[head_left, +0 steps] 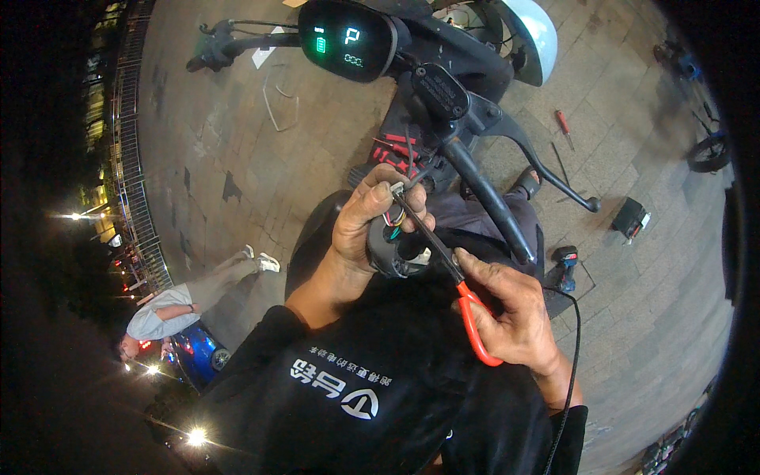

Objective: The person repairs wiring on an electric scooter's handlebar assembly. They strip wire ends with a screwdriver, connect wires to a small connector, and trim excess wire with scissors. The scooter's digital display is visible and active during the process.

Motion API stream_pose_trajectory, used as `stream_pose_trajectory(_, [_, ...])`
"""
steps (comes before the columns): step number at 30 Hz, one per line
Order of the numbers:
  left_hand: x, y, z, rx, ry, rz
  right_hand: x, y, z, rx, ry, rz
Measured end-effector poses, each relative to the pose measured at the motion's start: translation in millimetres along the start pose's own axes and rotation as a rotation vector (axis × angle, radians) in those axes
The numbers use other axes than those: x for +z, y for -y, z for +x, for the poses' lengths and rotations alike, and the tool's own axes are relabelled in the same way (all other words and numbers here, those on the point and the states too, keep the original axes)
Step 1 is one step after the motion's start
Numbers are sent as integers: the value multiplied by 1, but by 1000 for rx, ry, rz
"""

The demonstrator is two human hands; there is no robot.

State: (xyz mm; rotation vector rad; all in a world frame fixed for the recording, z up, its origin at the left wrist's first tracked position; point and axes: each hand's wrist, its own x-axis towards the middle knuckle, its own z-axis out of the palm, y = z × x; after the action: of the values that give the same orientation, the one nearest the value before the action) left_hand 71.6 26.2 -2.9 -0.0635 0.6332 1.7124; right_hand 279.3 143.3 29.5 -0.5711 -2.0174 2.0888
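Between the thumb and fingers of my left hand (356, 226) is a small pale wire connector (397, 188). Thin coloured wires (393, 219) run down from it toward a black rounded switch housing (386, 257), which hangs open just below the hand. My right hand (511, 305) is closed around the red handles of long-nose pliers (476, 326). Their slim dark jaws reach up-left to the connector, with the tips at or touching it. Whether the tips grip it is too small to tell.
Ahead is an electric scooter's handlebar with a lit display (348, 39), a brake lever (542, 162) and a bare bar end (491, 202). On the paving lie a red screwdriver (563, 123), a cordless drill (564, 267) and a black box (630, 218). A person (170, 309) stands at left.
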Motion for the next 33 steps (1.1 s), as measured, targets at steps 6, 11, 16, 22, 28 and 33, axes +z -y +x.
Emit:
stream_pose_trajectory(6, [-3, -2, 2, -12, 21, 13, -3, -2, 3, -38, 10, -21])
stream_pose_trajectory(11, [-1, -2, 3, -21, 46, -13, 0, -4, 1, 40, 12, 102])
stream_pose_trajectory(16, [-3, -1, 2, -22, 49, -31, -4, 0, 4, 171, 50, 202])
stream_pose_trajectory(22, [-7, -1, 1, -23, 41, -41, -9, -1, 6, 170, 86, 228])
stream_pose_trajectory(28, [-4, 2, 0, 4, 17, -41, -14, 3, 5, 391, 139, 502])
stream_pose_trajectory(33, [-9, 2, 0, 7, 16, -23, -17, -3, 5, 394, 188, 537])
